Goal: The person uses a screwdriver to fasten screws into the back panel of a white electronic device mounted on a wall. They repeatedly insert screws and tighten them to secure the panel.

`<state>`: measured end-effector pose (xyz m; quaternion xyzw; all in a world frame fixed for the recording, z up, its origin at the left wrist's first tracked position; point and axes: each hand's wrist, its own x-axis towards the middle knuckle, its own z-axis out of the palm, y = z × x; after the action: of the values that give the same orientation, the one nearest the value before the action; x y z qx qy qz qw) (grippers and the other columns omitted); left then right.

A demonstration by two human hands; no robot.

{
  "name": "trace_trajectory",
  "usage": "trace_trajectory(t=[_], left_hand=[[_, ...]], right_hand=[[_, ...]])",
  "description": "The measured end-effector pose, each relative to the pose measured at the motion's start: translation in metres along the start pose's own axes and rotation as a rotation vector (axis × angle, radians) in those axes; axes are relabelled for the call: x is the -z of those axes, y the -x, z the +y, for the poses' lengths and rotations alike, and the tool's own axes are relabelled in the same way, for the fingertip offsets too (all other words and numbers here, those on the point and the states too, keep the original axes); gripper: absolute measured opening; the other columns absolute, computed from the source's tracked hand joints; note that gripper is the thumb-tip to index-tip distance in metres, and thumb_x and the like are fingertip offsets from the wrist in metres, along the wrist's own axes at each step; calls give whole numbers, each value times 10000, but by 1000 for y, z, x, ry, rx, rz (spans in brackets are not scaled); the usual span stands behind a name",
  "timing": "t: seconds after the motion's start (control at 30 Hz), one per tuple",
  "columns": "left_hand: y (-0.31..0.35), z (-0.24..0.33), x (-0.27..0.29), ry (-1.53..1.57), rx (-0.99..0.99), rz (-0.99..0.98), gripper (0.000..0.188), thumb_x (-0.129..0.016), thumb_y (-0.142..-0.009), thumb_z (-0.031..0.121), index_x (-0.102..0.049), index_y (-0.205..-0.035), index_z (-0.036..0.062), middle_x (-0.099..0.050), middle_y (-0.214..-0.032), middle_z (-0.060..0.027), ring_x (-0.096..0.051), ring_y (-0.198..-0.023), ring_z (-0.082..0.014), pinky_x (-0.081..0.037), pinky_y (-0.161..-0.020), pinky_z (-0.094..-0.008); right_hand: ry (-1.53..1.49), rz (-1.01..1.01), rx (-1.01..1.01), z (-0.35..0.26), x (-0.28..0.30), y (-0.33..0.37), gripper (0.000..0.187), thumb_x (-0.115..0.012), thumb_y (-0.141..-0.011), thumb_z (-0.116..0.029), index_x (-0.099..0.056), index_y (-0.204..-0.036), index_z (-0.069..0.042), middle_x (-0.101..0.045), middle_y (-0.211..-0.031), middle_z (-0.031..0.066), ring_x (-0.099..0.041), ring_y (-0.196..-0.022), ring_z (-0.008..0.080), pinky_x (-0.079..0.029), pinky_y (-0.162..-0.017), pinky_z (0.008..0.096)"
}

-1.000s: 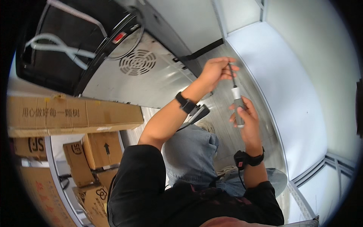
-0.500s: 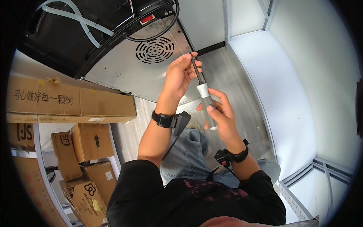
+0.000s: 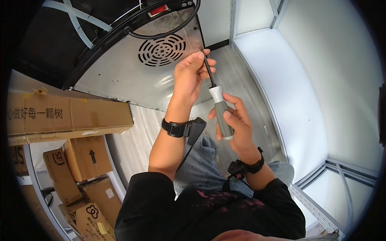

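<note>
A screwdriver [image 3: 223, 116] with a grey and white handle and a dark shaft points away from me, towards the edge of a metal panel [image 3: 116, 78]. Wrapped about its handle are the fingers of my right hand [image 3: 241, 127]. My left hand [image 3: 187, 77] pinches the far end of the shaft between thumb and fingertips, which hide the tip. Whether a screw sits there I cannot make out. The panel belongs to a black-framed machine [image 3: 48, 52], and a round slotted vent [image 3: 162, 51] lies just left of my left fingertips.
On the machine are a red switch [image 3: 158, 11], a black cable [image 3: 167, 36] and pale tubing [image 3: 78, 26]. A long cardboard box [image 3: 92, 114] lies at left, above shelved cartons [image 3: 88, 156]. White shelving [image 3: 277, 80] stands along the right, beside the grey floor [image 3: 241, 76].
The view has shifted, so the machine and boxes sit further left and the panel looks closer. Both hands keep the same hold on the screwdriver.
</note>
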<state>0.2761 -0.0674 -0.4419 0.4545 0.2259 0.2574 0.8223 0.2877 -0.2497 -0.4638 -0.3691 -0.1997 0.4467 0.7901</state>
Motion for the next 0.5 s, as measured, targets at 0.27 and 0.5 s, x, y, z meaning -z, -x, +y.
trace_trajectory(t=[0.27, 0.5], left_hand=[[2, -1, -2, 0, -26, 15, 265, -510, -946, 177, -587, -1101, -23, -660, -818, -91, -607, -619, -118, -498, -537, -201], [7, 0, 1, 31, -22, -67, 257, -516, -943, 159, -567, -1124, -15, -632, -810, -69, -599, -605, -103, -495, -520, -193]], right_hand=[[-199, 11, -67, -12, -1, -2, 408, -405, -926, -143, -331, -1303, -4, -579, -928, 234, -545, -463, 193, -424, -418, 274], [-305, 0, -122, -23, -11, 0, 416, -395, -939, -183, -295, -1293, 9, -570, -936, 242, -585, -496, 251, -438, -400, 292]])
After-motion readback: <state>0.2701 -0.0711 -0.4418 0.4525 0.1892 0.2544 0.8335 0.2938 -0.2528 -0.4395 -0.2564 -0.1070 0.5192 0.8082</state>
